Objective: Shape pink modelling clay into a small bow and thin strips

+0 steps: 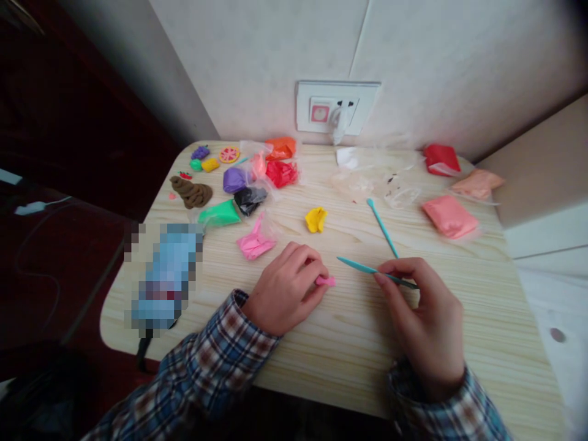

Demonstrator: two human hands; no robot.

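1. On the bench [349, 367], the yellow lump [316, 220] sits by itself; I place everything else from it.
2. My left hand [291, 285] is nearer me than the yellow lump, its fingers curled and pinching a small pink piece [326, 281] low over the bench. I can't tell whether the piece touches the wood.
3. My right hand [427, 318], nearer me and to the right of the yellow lump, pinches a pointed teal tool [361, 265] between thumb and fingers. Its tip points left, towards my left hand, apart from the pink piece.
4. A second teal tool [383, 229] lies to the right of the yellow lump, its rounded end away from me.
5. Left of the yellow lump are an open pink packet [257, 241], a green packet [220, 214] and a brown coil [193, 192].
6. Well to its right lies a salmon packet [450, 217].
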